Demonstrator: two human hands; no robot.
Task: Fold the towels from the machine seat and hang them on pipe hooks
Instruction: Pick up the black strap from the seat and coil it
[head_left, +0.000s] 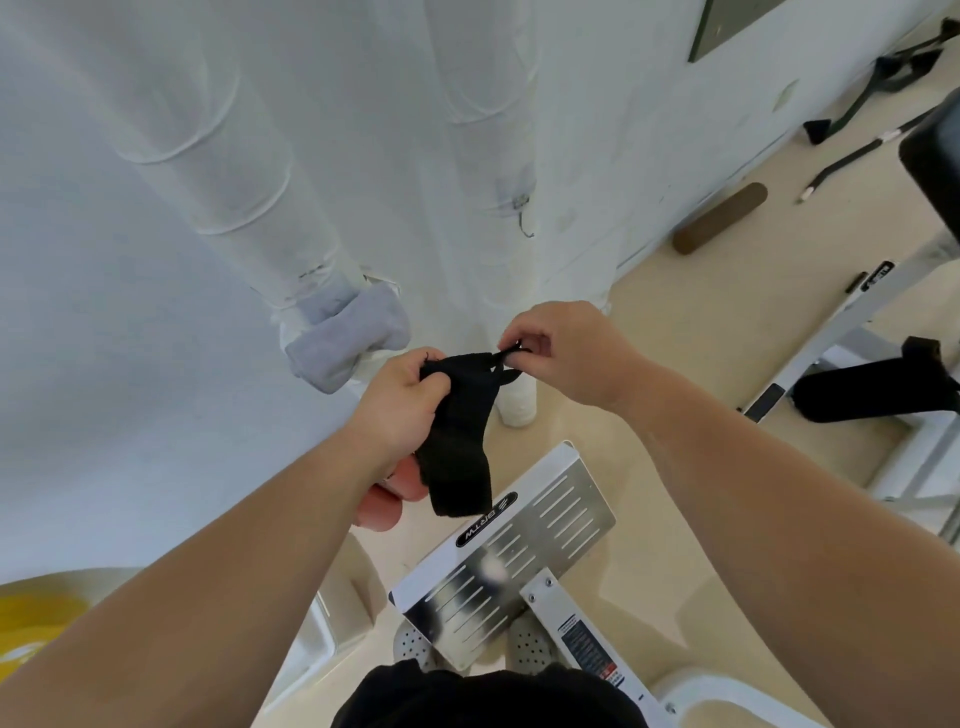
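White wall (104, 364) | left hand (400, 400) fingers grip black towel (460, 457) | right hand (566, 353) pinches its loop (500, 370)

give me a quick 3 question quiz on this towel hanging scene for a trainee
1. True or false: a grey towel already hangs at the left wrapped pipe.
2. What does the right hand pinch? A) a yellow strap B) the loop of the black towel C) a shoe
3. Fill in: in the head view, the bare metal hook sits on the pipe to the ___ of the grey towel's pipe.

Key: 1 true; 2 B; 3 right.
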